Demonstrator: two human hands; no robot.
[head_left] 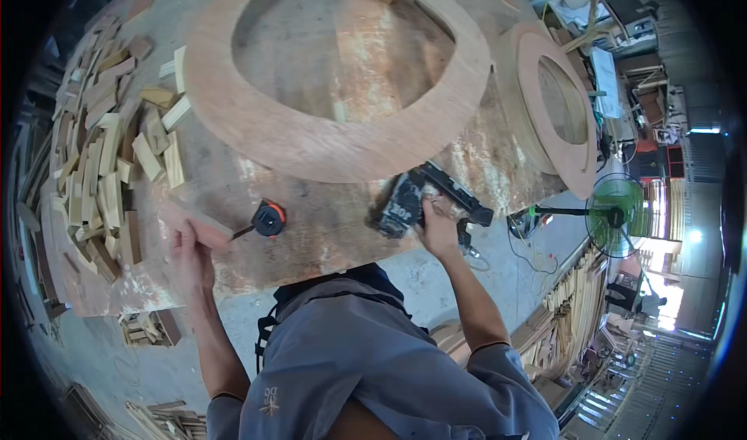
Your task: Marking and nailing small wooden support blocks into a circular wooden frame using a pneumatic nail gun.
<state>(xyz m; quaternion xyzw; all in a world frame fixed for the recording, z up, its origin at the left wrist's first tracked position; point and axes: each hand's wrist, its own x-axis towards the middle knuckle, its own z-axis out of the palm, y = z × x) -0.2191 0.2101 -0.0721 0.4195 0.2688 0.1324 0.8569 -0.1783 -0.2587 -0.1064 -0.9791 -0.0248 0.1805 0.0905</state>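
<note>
In my left hand [189, 255] is a short reddish wood block [205, 225], slightly blurred, held above the near left part of the worktable [327, 241]. A black and orange tape measure [270, 219] lies just right of that block. My right hand [438, 228] is wrapped round the handle of a dark, worn nail gun [400, 205]. The gun is at the near rim of a large rounded plywood ring [331, 156], which lies flat on the table. Part of the handle is hidden by my fingers.
Offcut wood blocks [97, 175] are heaped along the table's left side. Smaller stacked plywood rings [533, 98] sit at the right. Beyond the right edge stand a green fan [616, 216] and piled timber strips [572, 308]. A thin hose [480, 263] hangs near the gun.
</note>
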